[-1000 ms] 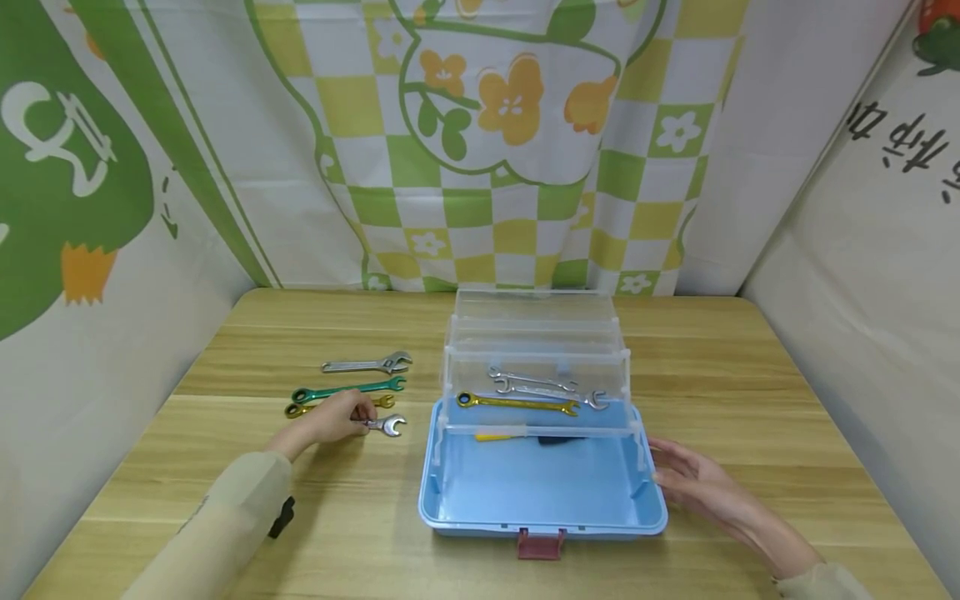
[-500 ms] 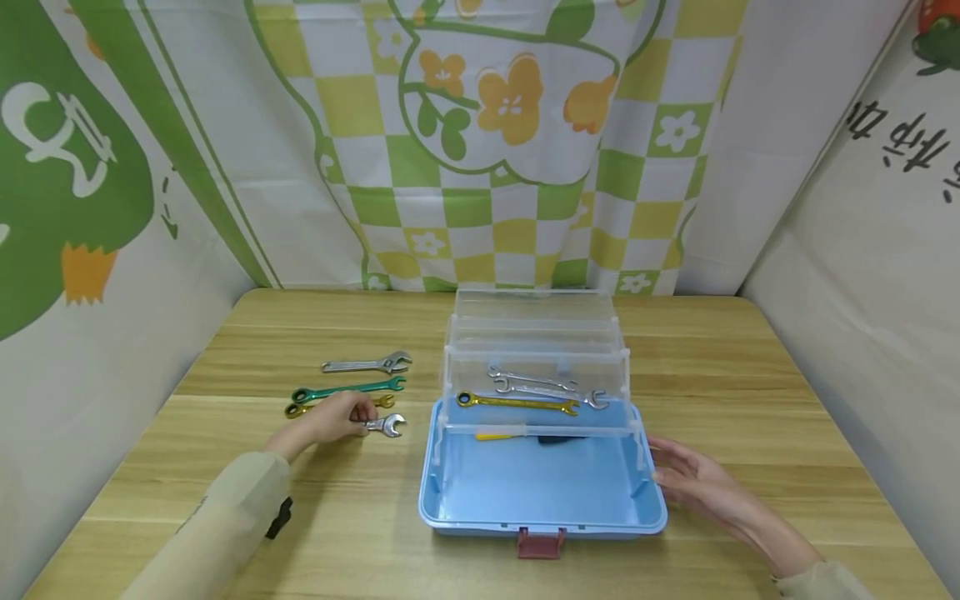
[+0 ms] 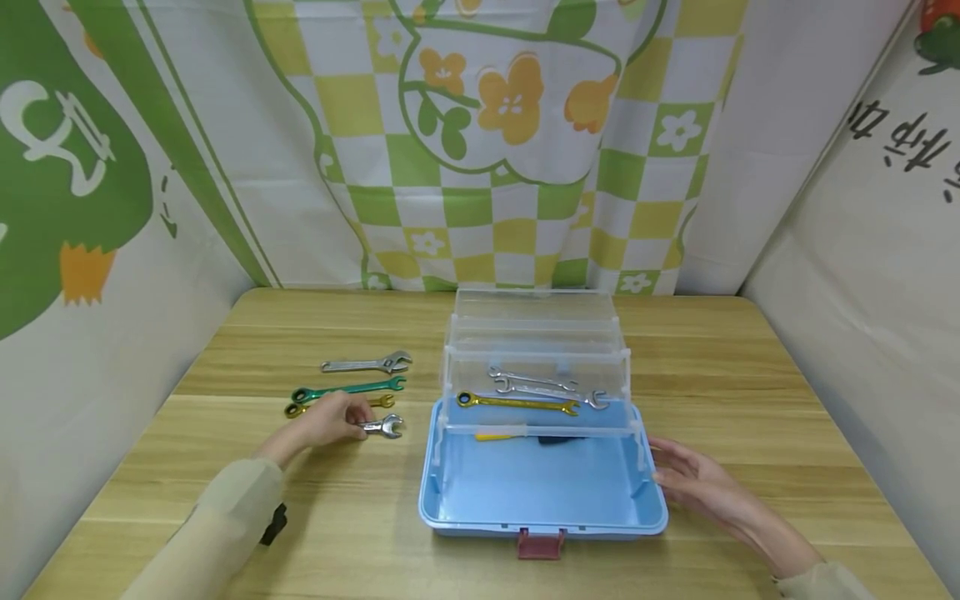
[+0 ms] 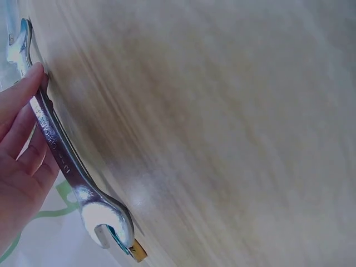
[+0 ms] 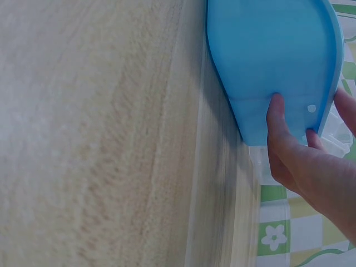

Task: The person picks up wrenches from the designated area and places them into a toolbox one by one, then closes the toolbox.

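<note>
In my left hand (image 3: 337, 418) I pinch a silver double open-end wrench (image 4: 62, 147) by its handle, thumb on one side and fingers on the other. Right beside it on the table lie a gold ratchet wrench (image 3: 384, 401), partly covered by this hand, and a green ratchet wrench (image 3: 360, 389). My right hand (image 3: 697, 483) touches the right end of an open light-blue toolbox (image 3: 543, 529). In the right wrist view, one fairly straight finger (image 5: 276, 114) lies against the box's outer wall, with other fingers near the rim.
Farther back lies a silver adjustable wrench (image 3: 367, 364). The toolbox's clear trays (image 3: 536, 342) are raised at the back. Among them show a gold wrench (image 3: 517, 404) and two silver wrenches (image 3: 551, 390). A yellow-handled tool (image 3: 498, 436) lies inside, partly hidden. A reddish latch (image 3: 540, 546) hangs in front.
My left hand and forearm have shifted slightly left with the silver wrench, whose visible end has moved a little the same way. My right hand and the toolbox stay put.
</note>
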Action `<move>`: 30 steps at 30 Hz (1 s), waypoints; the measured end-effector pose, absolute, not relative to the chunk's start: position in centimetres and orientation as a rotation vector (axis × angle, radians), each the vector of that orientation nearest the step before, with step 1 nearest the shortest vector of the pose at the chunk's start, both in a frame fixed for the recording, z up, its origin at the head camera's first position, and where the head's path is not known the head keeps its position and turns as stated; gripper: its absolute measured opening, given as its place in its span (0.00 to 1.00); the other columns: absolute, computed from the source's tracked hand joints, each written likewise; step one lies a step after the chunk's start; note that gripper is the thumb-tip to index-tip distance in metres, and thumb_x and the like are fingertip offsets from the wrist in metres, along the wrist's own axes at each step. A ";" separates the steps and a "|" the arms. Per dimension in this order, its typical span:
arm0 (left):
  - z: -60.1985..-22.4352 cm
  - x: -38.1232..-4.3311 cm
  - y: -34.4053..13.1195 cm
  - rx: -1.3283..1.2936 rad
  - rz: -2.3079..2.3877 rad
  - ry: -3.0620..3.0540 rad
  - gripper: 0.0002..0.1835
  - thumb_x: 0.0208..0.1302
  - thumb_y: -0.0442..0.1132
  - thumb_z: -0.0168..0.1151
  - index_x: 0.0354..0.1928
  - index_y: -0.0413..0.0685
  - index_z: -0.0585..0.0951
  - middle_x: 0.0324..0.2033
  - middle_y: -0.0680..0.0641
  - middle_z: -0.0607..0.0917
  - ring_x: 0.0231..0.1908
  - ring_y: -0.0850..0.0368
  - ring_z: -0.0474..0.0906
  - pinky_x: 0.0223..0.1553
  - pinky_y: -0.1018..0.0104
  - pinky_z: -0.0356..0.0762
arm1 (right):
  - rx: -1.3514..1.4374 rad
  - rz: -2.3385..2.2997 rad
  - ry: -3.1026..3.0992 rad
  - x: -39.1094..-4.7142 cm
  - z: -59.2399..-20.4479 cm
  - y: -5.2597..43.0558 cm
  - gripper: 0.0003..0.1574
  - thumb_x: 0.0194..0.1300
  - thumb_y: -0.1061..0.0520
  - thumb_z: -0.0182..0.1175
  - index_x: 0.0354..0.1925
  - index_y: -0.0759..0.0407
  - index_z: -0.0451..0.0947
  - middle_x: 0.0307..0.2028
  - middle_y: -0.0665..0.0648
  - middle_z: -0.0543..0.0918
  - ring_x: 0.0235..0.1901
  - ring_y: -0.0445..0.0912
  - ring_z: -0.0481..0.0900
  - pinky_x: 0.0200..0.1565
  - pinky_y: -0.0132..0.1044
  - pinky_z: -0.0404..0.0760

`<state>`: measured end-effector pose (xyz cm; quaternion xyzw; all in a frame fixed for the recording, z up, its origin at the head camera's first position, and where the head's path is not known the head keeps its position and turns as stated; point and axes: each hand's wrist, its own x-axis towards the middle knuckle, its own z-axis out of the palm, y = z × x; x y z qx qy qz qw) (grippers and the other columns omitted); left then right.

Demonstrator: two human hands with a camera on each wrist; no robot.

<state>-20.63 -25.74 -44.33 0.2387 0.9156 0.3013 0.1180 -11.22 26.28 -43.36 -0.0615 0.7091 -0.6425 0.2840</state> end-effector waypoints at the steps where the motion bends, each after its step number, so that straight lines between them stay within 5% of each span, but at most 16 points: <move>1: -44.3 -20.6 -25.7 0.696 0.884 2.680 0.08 0.44 0.29 0.66 0.29 0.40 0.79 0.25 0.50 0.80 0.27 0.61 0.74 0.30 0.70 0.74 | -0.164 -1.721 1.898 -11.2 -43.4 26.3 0.42 0.66 0.57 0.48 0.65 0.71 0.35 0.63 0.76 0.43 0.61 0.60 0.56 0.55 0.43 0.67; 30: -40.6 -18.6 -24.9 0.662 0.988 2.780 0.05 0.48 0.30 0.64 0.30 0.41 0.83 0.24 0.52 0.82 0.23 0.64 0.72 0.23 0.71 0.71 | -0.156 -1.724 1.881 -11.3 -43.5 26.3 0.42 0.66 0.57 0.47 0.65 0.70 0.35 0.63 0.75 0.43 0.61 0.61 0.54 0.55 0.44 0.67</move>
